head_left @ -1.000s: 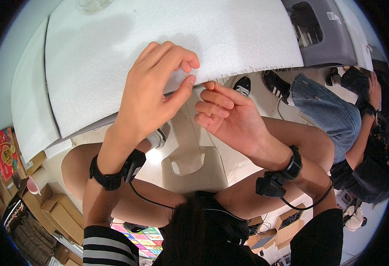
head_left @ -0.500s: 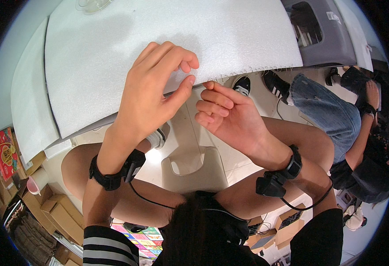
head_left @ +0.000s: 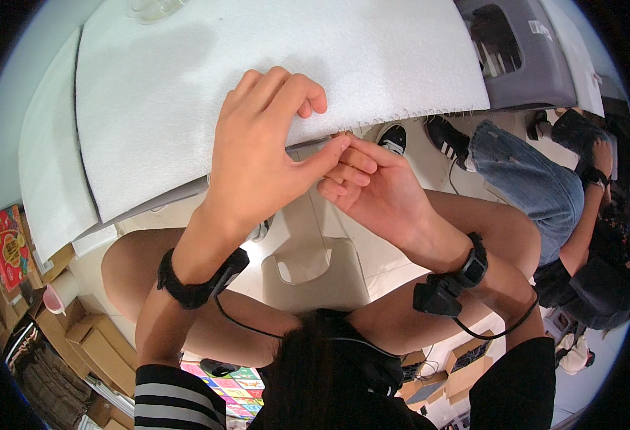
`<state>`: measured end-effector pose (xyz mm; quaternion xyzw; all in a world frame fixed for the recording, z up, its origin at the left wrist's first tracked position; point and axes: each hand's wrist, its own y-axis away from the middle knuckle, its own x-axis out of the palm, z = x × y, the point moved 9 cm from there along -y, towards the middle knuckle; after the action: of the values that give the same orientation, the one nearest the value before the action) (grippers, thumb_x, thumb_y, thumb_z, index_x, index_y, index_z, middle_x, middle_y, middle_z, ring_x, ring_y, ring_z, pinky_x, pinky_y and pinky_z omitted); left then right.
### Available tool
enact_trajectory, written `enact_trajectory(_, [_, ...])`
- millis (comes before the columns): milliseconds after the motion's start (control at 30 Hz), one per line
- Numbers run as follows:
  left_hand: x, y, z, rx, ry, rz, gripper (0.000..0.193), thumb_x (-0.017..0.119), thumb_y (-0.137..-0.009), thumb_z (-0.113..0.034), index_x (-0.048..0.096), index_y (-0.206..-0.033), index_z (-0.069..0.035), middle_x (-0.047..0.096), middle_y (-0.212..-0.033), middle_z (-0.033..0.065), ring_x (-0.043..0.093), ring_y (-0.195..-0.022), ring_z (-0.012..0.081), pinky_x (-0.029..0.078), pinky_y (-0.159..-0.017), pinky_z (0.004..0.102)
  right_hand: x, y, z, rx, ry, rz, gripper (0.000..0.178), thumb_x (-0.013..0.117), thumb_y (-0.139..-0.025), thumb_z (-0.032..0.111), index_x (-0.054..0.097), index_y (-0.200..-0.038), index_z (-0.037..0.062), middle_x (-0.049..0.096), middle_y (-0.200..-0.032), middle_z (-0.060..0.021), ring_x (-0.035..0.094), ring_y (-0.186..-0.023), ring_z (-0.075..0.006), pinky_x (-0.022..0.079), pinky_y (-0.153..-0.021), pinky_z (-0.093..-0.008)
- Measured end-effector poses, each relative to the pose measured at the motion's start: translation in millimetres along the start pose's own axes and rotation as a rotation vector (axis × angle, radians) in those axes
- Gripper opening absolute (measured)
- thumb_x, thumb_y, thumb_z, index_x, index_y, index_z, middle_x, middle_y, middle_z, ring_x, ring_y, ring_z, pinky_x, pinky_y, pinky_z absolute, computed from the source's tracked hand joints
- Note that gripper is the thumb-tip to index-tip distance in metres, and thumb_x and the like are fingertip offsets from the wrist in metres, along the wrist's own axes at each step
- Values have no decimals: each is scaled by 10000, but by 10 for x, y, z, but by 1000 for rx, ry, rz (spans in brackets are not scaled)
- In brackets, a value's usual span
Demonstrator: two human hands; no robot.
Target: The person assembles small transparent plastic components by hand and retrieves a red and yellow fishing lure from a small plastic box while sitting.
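A large white foam-like sheet (head_left: pixel 401 57) is covering the counter (head_left: pixel 163 196) in front of me, its near edge running just beyond my fingers. To my right, another person in faded blue jeans (head_left: pixel 526 179) is sitting near the counter. A beige plastic stool with a slot in it (head_left: pixel 338 283) is standing between my knees. A dark grey plastic piece with a rounded opening (head_left: pixel 548 68) is bordering the sheet's right end, and brown cardboard boxes (head_left: pixel 103 347) are lying on the floor at my left.

I am holding both hands close together at the sheet's near edge. My left hand (head_left: pixel 257 158) is hanging palm-down, its fingers bent and set apart from the thumb, which is reaching across to my right index fingertip (touching or only overlapping it, I cannot tell). My right hand (head_left: pixel 394 190) is turning its palm up, index finger pointing left and the others curling inward; its thumb is hiding, so I cannot tell whether it is pinching anything. A black strap with a small device is circling each wrist. Smallest of all, fine thread-like loops (head_left: pixel 429 112) are lining the sheet's edge, right of my fingertips.
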<state>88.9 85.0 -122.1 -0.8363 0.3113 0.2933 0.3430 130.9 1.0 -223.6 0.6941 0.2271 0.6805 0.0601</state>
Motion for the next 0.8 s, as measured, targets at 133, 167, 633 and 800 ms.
enact_trajectory(133, [-3, -13, -6, -19, -34, -9, 308, 787, -628, -97, 555, -828, -60, 513, -767, 51, 484, -749, 233, 410, -669, 332, 3, -4, 6, -1, 28, -38, 324, 400, -1027, 187, 472, -720, 114, 366, -614, 54, 374, -595, -74, 346, -663, -258])
enact_trajectory(167, [2, -19, 2, -35, -39, -1, 309, 787, -624, -99, 553, -822, -61, 509, -762, 50, 481, -744, 232, 405, -662, 331, -11, -5, 11, -1, 33, -58, 334, 403, -1026, 187, 464, -704, 118, 366, -612, 52, 375, -595, -74, 348, -662, -258])
enact_trajectory(633, [9, -21, 12, -17, -31, 16, 290, 768, -621, -70, 552, -814, -73, 495, -755, 54, 471, -732, 234, 399, -653, 330, -46, -28, 2, 12, 59, -77, 352, 394, -1023, 186, 452, -683, 120, 374, -609, 52, 383, -595, -79, 351, -670, -258])
enact_trajectory(800, [10, -19, 21, -32, -46, 19, 291, 772, -620, -70, 554, -813, -73, 497, -756, 52, 475, -732, 232, 401, -652, 331, -44, -38, -6, 21, 47, -69, 353, 390, -1025, 190, 449, -684, 120, 376, -609, 46, 380, -602, -84, 353, -671, -262])
